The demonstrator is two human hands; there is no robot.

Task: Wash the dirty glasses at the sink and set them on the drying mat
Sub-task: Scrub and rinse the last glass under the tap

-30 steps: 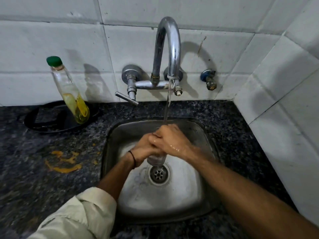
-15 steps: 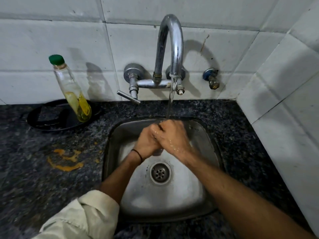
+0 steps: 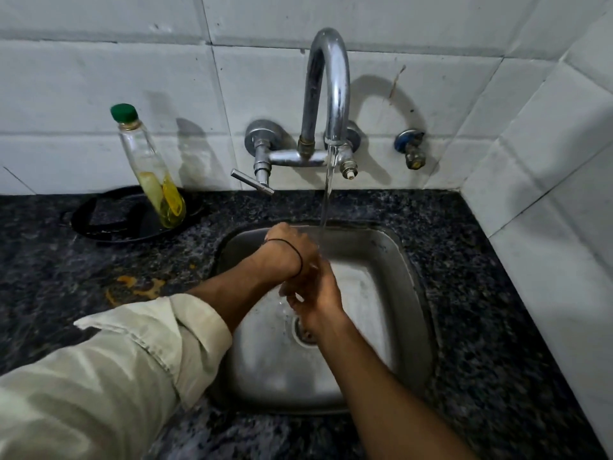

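Both of my hands meet over the steel sink, just under the stream of water from the chrome tap. My left hand, with a black band at the wrist, is rolled over with its wrist uppermost. My right hand curls in below it. The clear glass is almost wholly hidden between them. Only a wet transparent glimmer shows under my right fingers. The drying mat is out of view.
A bottle of yellow liquid with a green cap leans in a black tray at the back left. Yellow smears mark the dark granite counter. The tap lever juts forward. White tiled walls close the back and right.
My left forearm has rolled over so that the wrist faces up, and my right hand has dropped lower, toward the drain. The glass, plain to see a second ago, is now covered.
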